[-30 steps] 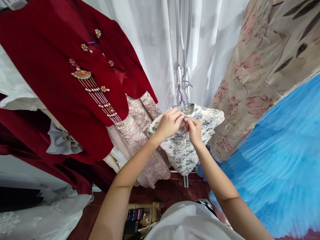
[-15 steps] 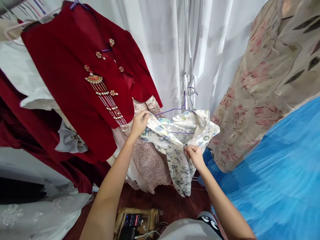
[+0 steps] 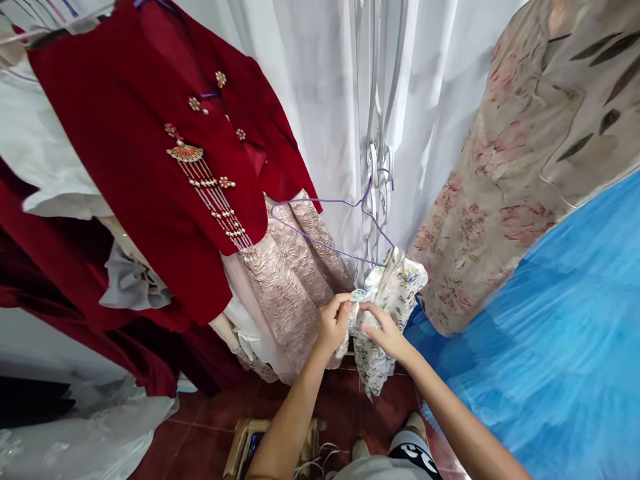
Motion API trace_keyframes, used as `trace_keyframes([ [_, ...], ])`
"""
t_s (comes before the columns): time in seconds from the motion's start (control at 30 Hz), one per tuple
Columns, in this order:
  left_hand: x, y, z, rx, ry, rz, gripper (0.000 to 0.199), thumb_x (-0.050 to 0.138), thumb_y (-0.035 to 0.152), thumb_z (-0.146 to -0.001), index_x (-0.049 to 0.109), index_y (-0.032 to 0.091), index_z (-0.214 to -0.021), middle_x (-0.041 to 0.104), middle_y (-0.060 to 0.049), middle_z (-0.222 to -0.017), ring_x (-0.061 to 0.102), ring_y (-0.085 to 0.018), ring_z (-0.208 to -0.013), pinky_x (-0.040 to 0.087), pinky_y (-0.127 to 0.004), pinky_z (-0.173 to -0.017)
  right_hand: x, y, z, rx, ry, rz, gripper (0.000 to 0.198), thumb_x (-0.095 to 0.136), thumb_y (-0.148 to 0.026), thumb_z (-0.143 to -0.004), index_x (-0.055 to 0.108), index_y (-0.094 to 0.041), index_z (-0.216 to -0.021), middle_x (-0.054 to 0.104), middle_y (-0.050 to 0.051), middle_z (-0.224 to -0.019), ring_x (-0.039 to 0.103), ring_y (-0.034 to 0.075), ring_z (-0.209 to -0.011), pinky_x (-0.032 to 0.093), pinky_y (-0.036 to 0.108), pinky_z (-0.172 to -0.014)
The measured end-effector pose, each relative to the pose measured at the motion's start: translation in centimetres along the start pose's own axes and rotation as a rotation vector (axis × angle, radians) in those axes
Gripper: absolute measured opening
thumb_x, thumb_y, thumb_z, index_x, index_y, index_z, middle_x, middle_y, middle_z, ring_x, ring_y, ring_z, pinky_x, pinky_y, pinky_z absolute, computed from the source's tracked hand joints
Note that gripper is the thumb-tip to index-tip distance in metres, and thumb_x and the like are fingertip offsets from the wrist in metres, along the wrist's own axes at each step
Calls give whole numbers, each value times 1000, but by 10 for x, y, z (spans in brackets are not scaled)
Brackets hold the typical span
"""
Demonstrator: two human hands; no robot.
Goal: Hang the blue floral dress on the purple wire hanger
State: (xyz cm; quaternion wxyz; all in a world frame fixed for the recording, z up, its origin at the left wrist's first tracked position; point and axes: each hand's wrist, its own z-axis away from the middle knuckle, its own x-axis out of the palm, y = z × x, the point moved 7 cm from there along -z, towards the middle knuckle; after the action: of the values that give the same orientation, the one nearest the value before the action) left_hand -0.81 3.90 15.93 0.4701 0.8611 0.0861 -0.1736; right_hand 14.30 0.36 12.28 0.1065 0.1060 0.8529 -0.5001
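Note:
A white blouse (image 3: pixel 387 297) with a blue and yellow floral print hangs by one side from the right arm of a thin purple hanger (image 3: pixel 320 241). The hanger's left arm is bare. My left hand (image 3: pixel 335 325) pinches the blouse's loose edge between thumb and fingers, just below the hanger. Close beside it, my right hand (image 3: pixel 386 332) has its fingertips on the same edge, thumb and index finger bent around the cloth. The lower part of the blouse drops in folds behind my right hand.
A red velvet jacket (image 3: pixel 150 140) with beaded ornaments and a pink brocade skirt (image 3: pixel 285 273) hang at left. White curtains (image 3: pixel 320 87) stand behind. At right are a floral dress (image 3: pixel 480 200) and blue tulle (image 3: pixel 540 333). A wooden stool (image 3: pixel 237 447) with cables sits below.
The blouse's left side has come off the hanger, baring its left arm. My left hand has moved right and down with the cloth, meeting my right hand, which has shifted slightly down.

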Motion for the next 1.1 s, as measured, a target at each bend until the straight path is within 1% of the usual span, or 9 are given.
trace_keyframes([
  [0.17,30,12,4,-25,-180,92,31,43,49,-99,65,27,-98,69,-3,-85,64,-20,-73,52,-33,-69,1,-12,15,-1,-47,12,46,78,-36,-80,57,-21,-118,64,9,-114,61,27,-105,51,38,-94],
  [0.33,75,-18,35,-226,-347,352,33,59,52,-90,55,26,-110,65,-3,-90,65,-20,-79,53,-30,-71,-19,-4,38,97,-139,-29,15,58,-20,-88,62,-20,-103,67,2,-90,62,19,-79,52,29,-74],
  [0.43,105,-27,79,-286,-620,408,47,73,43,-81,55,23,-120,67,-6,-111,65,-23,-102,53,-34,-92,-47,-10,50,34,-192,98,13,51,-13,-86,62,-20,-88,64,0,-78,60,17,-71,48,26,-68],
  [0.53,119,-35,121,-329,-780,346,42,68,41,-87,62,21,-123,65,-10,-130,57,-29,-125,41,-43,-114,-89,-17,48,-63,-78,228,22,49,-11,-84,64,-21,-96,69,3,-87,64,18,-77,50,27,-73],
  [0.67,108,-46,129,-406,-598,392,46,46,52,-100,62,21,-130,65,-10,-131,57,-28,-124,41,-42,-113,-132,-21,20,-153,161,332,33,51,-12,-84,69,-23,-109,72,5,-92,66,19,-77,52,30,-72],
  [0.77,87,-52,111,-484,-424,443,53,50,59,-97,58,19,-131,69,-9,-117,63,-24,-107,50,-38,-100,-144,-24,-18,-243,273,300,26,52,-16,-87,73,-23,-100,71,4,-84,64,20,-74,50,33,-72],
  [0.87,66,-47,87,-492,-359,493,60,58,64,-91,59,18,-129,70,-8,-108,63,-24,-101,52,-34,-92,-148,-20,-66,-234,369,187,17,55,-22,-88,71,-21,-91,70,5,-87,64,21,-83,49,33,-78],
  [0.97,48,-38,69,-446,-319,495,64,63,67,-85,64,16,-124,70,-9,-110,62,-27,-107,51,-35,-96,-143,-7,-114,-85,437,12,15,57,-33,-89,65,-20,-88,67,3,-81,60,19,-75,46,29,-70],
  [1.1,23,-43,61,-455,-223,392,64,60,68,-86,66,15,-123,71,-9,-110,63,-27,-103,52,-35,-90,-114,6,-152,35,317,-202,28,61,-49,-84,60,-22,-86,59,-2,-71,52,15,-65,43,25,-62],
])
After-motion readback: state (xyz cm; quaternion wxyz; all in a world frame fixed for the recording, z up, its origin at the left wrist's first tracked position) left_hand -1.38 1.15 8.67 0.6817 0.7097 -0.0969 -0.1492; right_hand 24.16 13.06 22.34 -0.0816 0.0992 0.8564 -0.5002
